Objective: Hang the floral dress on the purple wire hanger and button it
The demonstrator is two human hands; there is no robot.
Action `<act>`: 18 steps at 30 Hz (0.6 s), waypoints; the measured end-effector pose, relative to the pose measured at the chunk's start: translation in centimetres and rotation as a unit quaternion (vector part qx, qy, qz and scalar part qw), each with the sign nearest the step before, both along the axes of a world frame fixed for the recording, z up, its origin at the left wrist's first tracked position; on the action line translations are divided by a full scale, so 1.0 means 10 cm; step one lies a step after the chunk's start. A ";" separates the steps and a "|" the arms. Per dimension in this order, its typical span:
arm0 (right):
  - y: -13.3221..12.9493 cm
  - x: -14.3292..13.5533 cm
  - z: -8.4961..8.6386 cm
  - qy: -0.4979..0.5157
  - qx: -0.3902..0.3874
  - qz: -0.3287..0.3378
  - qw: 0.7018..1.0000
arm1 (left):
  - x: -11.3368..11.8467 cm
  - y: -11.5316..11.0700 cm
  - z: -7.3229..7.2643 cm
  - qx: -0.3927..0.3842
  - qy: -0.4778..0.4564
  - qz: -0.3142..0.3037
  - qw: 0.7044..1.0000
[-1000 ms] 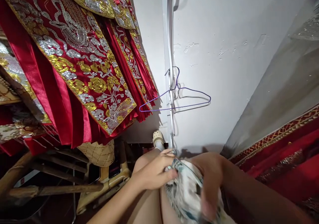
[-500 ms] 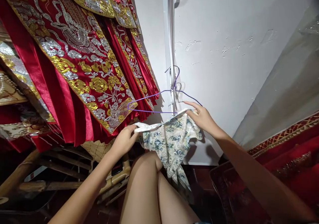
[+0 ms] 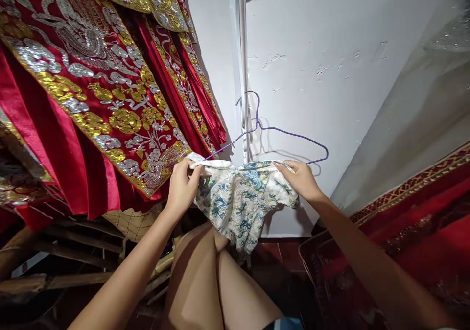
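A small white garment with a blue and green print (image 3: 242,198), like a short-sleeved top, hangs between my two hands above my knees. My left hand (image 3: 183,183) pinches its upper left edge, where the white inside shows. At the upper right edge, my right hand (image 3: 299,176) grips the cloth between thumb and fingers. Behind the neckline, a purple wire hanger (image 3: 293,134) stands with its hook up. Its left end goes behind or into the cloth by my left hand; its right end is bare, just above my right hand.
Red costumes with gold and silver sequins (image 3: 128,119) hang at the left. A white wall (image 3: 293,65) with peeling marks and a vertical pole (image 3: 242,51) stands ahead. Bamboo furniture (image 3: 73,281) is low on the left. Red fabric (image 3: 433,232) lies at the right, under clear plastic.
The garment's left side has risen over the hanger's left end, which was bare before. The hanger's right end now shows free of the cloth. My left hand has moved up.
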State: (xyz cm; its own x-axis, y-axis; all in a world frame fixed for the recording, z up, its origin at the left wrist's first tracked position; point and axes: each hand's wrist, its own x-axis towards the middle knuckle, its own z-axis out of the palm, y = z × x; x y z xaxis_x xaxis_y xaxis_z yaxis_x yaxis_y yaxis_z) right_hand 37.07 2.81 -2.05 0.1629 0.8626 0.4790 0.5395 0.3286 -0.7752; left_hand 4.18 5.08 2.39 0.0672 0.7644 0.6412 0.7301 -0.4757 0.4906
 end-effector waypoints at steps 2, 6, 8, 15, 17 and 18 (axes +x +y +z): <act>-0.07 -0.03 0.03 -0.002 -0.013 0.022 1.000 | 0.16 0.04 0.13 0.037 -0.006 -0.026 0.999; -0.18 -0.17 -0.01 0.017 -0.036 0.068 0.997 | 0.43 0.12 0.36 0.049 0.026 -0.122 0.991; -0.28 -0.21 -0.05 0.032 -0.020 0.072 0.997 | 0.47 0.19 0.38 0.052 0.052 -0.140 0.987; -0.54 0.16 0.04 0.077 0.095 -0.119 0.985 | 0.38 0.32 0.32 0.045 0.084 -0.145 0.985; -0.51 0.32 0.14 0.071 0.106 -0.157 0.979 | 0.36 0.31 0.37 0.050 0.091 -0.139 0.985; -0.49 0.39 0.19 0.061 0.101 -0.156 0.981 | 0.34 0.31 0.39 0.054 0.089 -0.134 0.986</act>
